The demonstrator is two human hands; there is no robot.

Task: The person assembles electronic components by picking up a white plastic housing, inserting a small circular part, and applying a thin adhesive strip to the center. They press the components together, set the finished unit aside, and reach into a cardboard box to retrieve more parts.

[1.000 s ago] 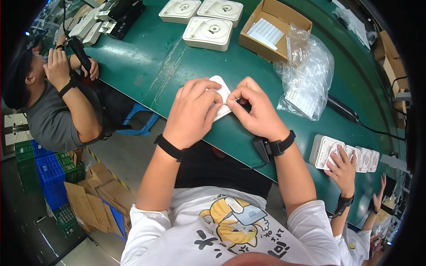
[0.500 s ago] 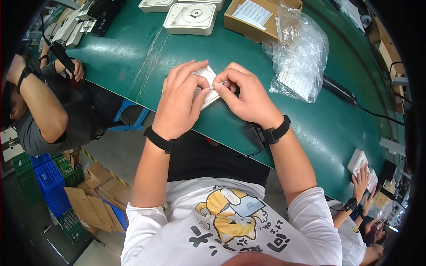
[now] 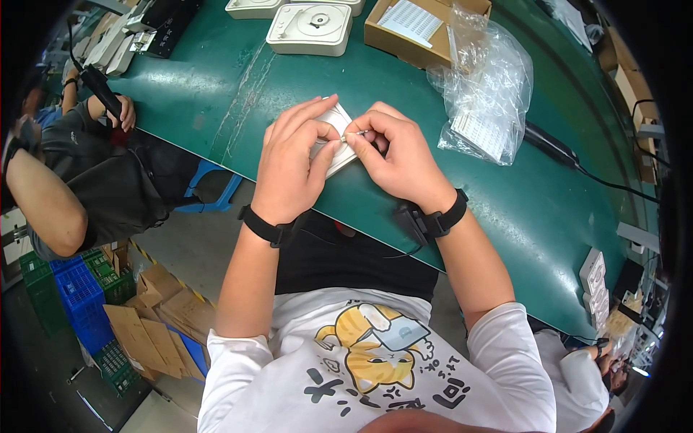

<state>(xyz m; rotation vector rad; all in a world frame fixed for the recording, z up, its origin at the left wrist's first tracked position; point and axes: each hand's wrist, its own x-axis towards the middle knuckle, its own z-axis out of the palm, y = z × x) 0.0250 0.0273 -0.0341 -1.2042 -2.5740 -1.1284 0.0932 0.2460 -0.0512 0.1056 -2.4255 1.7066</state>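
Note:
Over a white plastic case [image 3: 342, 160] near the table's front edge, my two hands meet fingertip to fingertip. My left hand [image 3: 292, 162] pinches with thumb and index finger, its other fingers lying along the case's far-left side. Opposite it, my right hand [image 3: 406, 160] is closed in a pinch too, with the remaining fingers curled. A tiny pale piece [image 3: 344, 138] shows between the fingertips; its kind is too small to make out. Much of the case is hidden under the hands. Both wrists wear black bands.
White turntable-shaped units [image 3: 310, 30] stand at the back of the green table [image 3: 245, 108]. An open cardboard box [image 3: 408, 32] and a clear plastic bag [image 3: 484, 86] lie back right, beside a black corded tool [image 3: 552, 144]. White cases [image 3: 594, 281] sit far right. Co-workers sit on both sides.
My hands stay almost in place, still pinched together. The left co-worker's raised arm has come down. On the far right, a co-worker's hands have left the white cases.

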